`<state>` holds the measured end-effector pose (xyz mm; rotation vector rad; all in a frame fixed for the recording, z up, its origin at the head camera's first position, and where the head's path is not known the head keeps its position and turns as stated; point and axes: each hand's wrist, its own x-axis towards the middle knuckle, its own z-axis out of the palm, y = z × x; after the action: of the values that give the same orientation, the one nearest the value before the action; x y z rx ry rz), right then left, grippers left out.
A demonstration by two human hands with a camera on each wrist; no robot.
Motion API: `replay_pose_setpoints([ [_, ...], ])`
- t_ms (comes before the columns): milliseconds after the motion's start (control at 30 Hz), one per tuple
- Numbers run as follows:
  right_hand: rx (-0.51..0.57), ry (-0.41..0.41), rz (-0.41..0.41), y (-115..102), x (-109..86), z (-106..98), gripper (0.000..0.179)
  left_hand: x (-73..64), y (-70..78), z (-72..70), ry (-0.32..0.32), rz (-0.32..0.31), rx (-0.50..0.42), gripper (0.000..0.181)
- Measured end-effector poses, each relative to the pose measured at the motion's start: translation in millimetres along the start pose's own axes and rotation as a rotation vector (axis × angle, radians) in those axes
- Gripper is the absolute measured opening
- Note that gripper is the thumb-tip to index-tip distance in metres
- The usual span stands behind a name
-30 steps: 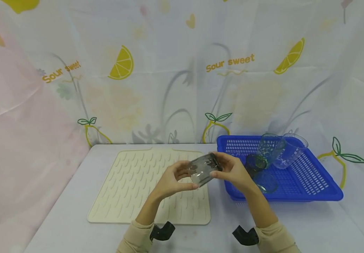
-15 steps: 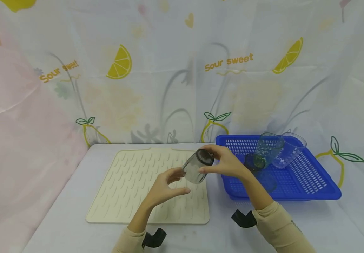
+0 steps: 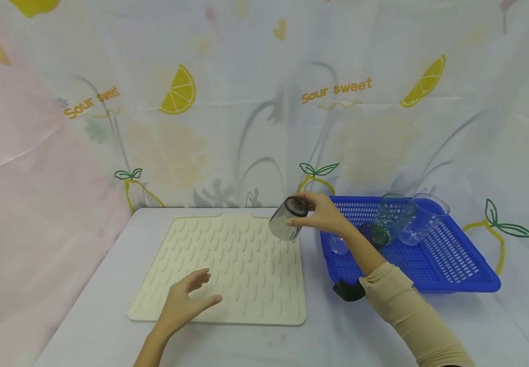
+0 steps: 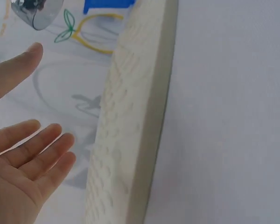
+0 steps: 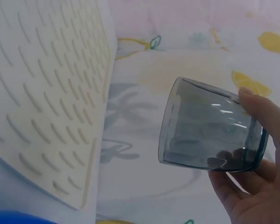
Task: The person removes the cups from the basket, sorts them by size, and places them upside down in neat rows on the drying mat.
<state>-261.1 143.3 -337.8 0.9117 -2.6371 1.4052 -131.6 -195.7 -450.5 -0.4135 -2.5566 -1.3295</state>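
Glass (image 3: 283,225), above right side of mat (image 3: 227,255): probably slippery, breakable; best held near base, where right hand (image 3: 323,213) grips. Left hand (image 3: 182,302) spread, empty, near mat.

We're counting one cream mat (image 3: 227,270), one blue basket (image 3: 459,257), one smoky glass (image 3: 282,223) outside it and at least four glasses (image 3: 420,224) inside, overlapping so we can't nail the exact total.
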Motion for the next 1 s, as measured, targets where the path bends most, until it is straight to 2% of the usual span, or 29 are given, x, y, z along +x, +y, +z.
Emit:
replay_pose_setpoints([
  [100,-0.019,0.01,0.013,6.2,7.6,0.9,0.062,-9.2,-9.2,-10.4,0.059,-0.025,0.145,0.069],
  [167,-0.03,0.017,0.035,9.2,12.3,1.3,0.062,-14.8,-14.3,-18.0,0.068,-0.063,0.24,0.073],
  [300,-0.063,0.019,0.085,13.8,21.6,2.0,0.065,-24.9,-25.6,-33.8,0.025,-0.153,0.395,0.084],
  [400,-0.097,0.006,0.109,17.1,28.5,2.9,0.067,-30.6,-35.9,-43.6,-0.016,-0.222,0.473,0.094],
  [567,-0.184,-0.011,0.104,24.8,39.9,6.7,0.066,-36.4,-48.4,-53.9,-0.075,-0.316,0.497,0.108],
  [700,-0.248,-0.008,0.096,32.1,47.0,10.6,0.063,-36.4,-51.3,-57.1,-0.109,-0.363,0.452,0.118],
  [867,-0.291,-0.022,0.114,40.7,53.9,16.7,0.061,-37.4,-51.4,-61.4,-0.1,-0.398,0.459,0.122],
  [1000,-0.304,-0.034,0.138,42.8,56.2,19.4,0.062,-40.8,-53.6,-69.2,-0.121,-0.473,0.459,0.125],
])
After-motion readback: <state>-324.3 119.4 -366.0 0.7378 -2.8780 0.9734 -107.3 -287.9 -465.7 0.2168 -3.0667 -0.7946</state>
